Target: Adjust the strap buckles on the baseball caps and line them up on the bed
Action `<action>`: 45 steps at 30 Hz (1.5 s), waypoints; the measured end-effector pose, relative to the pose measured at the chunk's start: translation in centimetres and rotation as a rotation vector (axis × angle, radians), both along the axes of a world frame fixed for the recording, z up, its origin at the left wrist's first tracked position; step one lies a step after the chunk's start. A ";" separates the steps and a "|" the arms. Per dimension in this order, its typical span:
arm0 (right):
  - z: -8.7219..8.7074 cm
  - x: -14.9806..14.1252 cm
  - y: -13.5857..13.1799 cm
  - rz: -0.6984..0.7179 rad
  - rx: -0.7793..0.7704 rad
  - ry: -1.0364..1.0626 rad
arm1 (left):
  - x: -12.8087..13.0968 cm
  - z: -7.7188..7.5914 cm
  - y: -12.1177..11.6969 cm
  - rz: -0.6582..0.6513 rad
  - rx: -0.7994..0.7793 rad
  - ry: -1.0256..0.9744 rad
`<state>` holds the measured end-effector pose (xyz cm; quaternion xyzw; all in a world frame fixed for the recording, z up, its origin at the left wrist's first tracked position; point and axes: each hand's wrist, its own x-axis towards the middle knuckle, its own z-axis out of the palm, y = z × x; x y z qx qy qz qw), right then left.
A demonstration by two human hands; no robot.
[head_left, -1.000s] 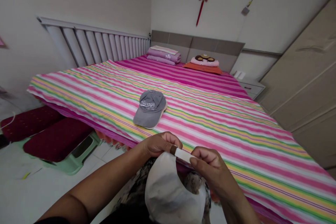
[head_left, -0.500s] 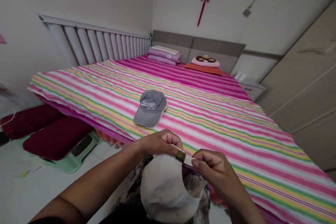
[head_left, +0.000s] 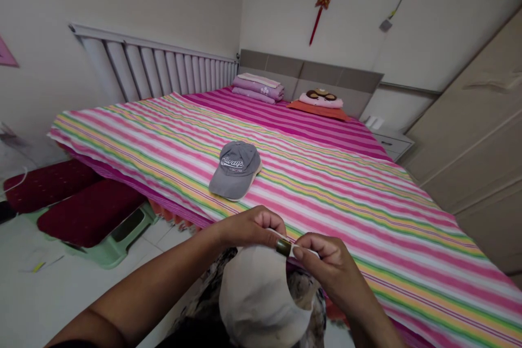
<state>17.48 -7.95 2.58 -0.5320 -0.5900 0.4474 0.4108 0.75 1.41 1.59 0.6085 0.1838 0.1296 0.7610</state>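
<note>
A cream baseball cap (head_left: 261, 293) is held over my lap, its rear opening facing right and its strap stretched across the top. My left hand (head_left: 261, 227) pinches the strap on the left of a brass-coloured buckle (head_left: 283, 247). On the buckle's other side, my right hand (head_left: 326, 255) grips the strap between thumb and curled fingers. The two hands are close together, with the buckle between them. Beyond them a grey cap (head_left: 236, 168) with white lettering lies on the striped bed cover, its brim towards me.
The bed's striped cover (head_left: 346, 185) spreads ahead. Folded purple bedding (head_left: 258, 88) and a pink bundle on orange cloth (head_left: 320, 100) sit by the headboard (head_left: 281, 68). Red-topped green stools (head_left: 93, 212) stand at left, a radiator (head_left: 155, 65) along the wall, a nightstand (head_left: 393, 141) at right.
My right hand has moved slightly left, nearer the buckle and my left hand. The view has shifted a little; the grey cap stays where it lay on the bed.
</note>
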 end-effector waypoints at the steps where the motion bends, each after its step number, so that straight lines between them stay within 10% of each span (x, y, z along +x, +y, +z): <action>1: -0.2 0.0 0.1 -0.006 0.002 0.003 | 0.1 0.0 0.0 0.002 0.010 0.007; 19: -2.1 -0.5 0.6 -0.213 -0.057 0.242 | 0.5 -2.0 -0.1 0.165 0.032 -0.231; 28: -2.7 -1.7 0.7 -0.209 -0.123 0.457 | 0.5 -2.0 -0.8 0.345 0.502 -0.205; 45: -2.5 -2.3 0.4 -0.149 -0.143 0.637 | 0.1 -1.8 -1.0 0.362 0.602 -0.169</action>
